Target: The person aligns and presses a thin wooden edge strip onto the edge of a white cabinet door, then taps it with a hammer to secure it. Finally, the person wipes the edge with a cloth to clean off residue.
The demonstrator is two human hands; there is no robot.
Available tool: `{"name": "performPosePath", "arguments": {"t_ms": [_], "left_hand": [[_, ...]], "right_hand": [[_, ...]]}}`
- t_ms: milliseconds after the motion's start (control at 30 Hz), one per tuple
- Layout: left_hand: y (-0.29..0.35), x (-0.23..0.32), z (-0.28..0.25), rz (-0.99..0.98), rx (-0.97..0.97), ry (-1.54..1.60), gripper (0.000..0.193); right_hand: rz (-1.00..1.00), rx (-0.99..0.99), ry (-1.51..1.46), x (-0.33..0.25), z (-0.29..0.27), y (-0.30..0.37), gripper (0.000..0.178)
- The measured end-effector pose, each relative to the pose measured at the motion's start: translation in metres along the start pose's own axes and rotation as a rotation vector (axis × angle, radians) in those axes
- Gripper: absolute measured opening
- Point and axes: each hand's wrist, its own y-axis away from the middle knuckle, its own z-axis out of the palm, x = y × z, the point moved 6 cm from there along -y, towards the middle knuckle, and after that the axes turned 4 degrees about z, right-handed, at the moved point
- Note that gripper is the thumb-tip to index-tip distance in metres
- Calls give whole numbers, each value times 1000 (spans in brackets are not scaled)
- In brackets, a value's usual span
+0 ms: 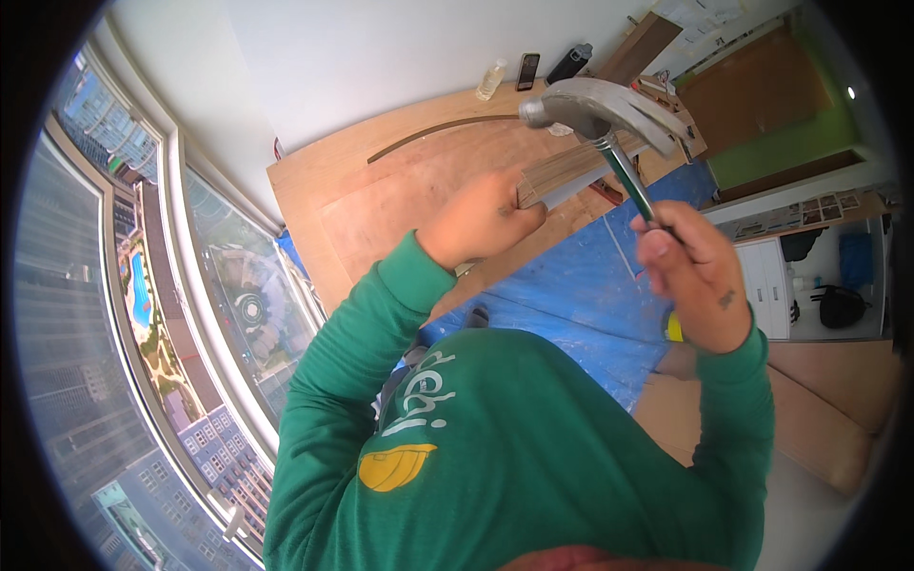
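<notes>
My right hand is closed round the green handle of a claw hammer, which is raised in front of me. Its metal head is up, the round striking face to the left and the claw to the right. Below and left of the hammer head, my left hand is closed on the end of a wood-grain strip. The strip runs off to the right over the wooden worktable, partly hidden behind the hammer. Its pale underside shows along the near edge.
A curved dark strip lies on the table's far side. Behind it stand a clear bottle, a phone and a dark bottle. A blue sheet covers the floor. Windows line the left; a white cabinet stands right.
</notes>
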Motion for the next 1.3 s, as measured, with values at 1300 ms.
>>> {"name": "performPosePath", "arguments": {"t_ms": [1300], "left_hand": [[-1,11,-6,-45,-31,27,24]], "right_hand": [[-132,18,375,-15,-12,10,42]]}}
